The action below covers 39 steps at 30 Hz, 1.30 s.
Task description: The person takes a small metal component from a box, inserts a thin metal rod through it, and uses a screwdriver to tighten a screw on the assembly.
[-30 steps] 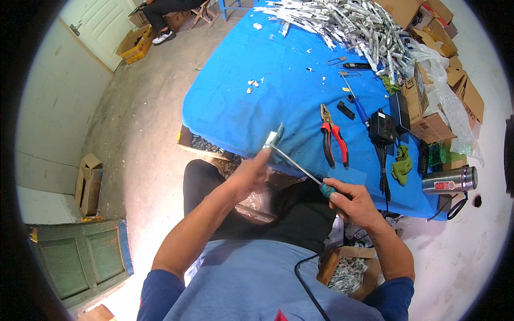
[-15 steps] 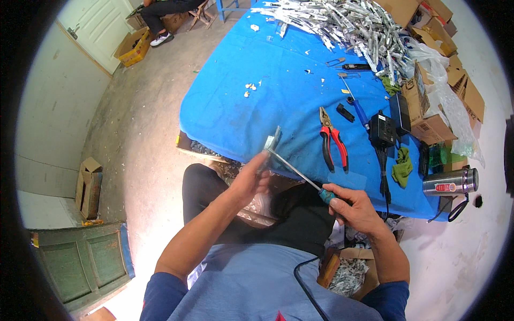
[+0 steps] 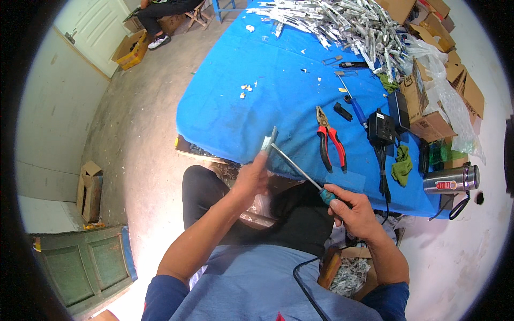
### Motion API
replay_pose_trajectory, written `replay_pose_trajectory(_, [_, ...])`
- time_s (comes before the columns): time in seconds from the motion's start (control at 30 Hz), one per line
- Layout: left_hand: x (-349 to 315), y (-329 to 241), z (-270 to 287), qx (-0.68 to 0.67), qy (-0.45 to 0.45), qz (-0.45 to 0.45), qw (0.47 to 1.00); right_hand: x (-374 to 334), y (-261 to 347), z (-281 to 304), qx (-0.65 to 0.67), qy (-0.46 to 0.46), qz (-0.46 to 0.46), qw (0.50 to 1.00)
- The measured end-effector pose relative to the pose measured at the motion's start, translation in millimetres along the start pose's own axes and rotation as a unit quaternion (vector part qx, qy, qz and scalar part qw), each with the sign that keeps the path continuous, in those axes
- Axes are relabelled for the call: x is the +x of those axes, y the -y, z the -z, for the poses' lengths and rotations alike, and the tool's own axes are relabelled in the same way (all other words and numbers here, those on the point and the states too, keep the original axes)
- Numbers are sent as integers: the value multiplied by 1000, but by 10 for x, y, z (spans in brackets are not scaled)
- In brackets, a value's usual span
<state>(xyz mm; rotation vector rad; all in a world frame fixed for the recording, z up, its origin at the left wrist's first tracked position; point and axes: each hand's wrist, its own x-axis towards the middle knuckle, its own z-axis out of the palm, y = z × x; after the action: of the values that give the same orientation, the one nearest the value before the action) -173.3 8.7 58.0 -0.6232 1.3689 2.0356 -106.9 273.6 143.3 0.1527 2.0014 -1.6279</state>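
Observation:
My left hand (image 3: 253, 179) is closed around the lower end of a narrow silver-and-white piece (image 3: 267, 143) at the table's near edge; its exact kind cannot be made out. In my right hand (image 3: 352, 207) is a screwdriver with a teal handle (image 3: 327, 196) and a long metal shaft (image 3: 297, 168). The shaft points up and left, its tip right beside the piece; whether they touch is unclear. Just beyond the screwdriver lie red-and-black pliers (image 3: 331, 142) on the blue tablecloth (image 3: 225, 107).
A heap of silver-white strips (image 3: 342, 24) covers the table's far end. To the right are a blue-handled screwdriver (image 3: 357, 112), a black power adapter (image 3: 381, 128), a green cloth (image 3: 401, 165) and a steel flask (image 3: 451, 180). A box of scraps (image 3: 350, 275) stands below, right.
The screwdriver tip has shifted slightly up along the silver-and-white piece. My left hand has turned a little, so the piece stands more upright. Both hands keep their hold.

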Motion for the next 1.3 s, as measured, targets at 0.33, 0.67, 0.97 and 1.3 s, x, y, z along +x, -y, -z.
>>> replay_pose_trajectory(0.33, [113,82,49,63,-49,-18,997,-2,51,27,32,27,-28,999])
replay_pose_trajectory(0.67, [127,84,17,126,-74,-48,988,24,122,-42,-10,-4,-28,1000])
replay_pose_trajectory(0.97, [115,68,5,141,-78,-52,986,80,196,-64,-271,-43,148,950])
replay_pose_trajectory(1.3, [110,73,-39,118,-78,-55,988,-25,188,-191,-600,-79,277,747])
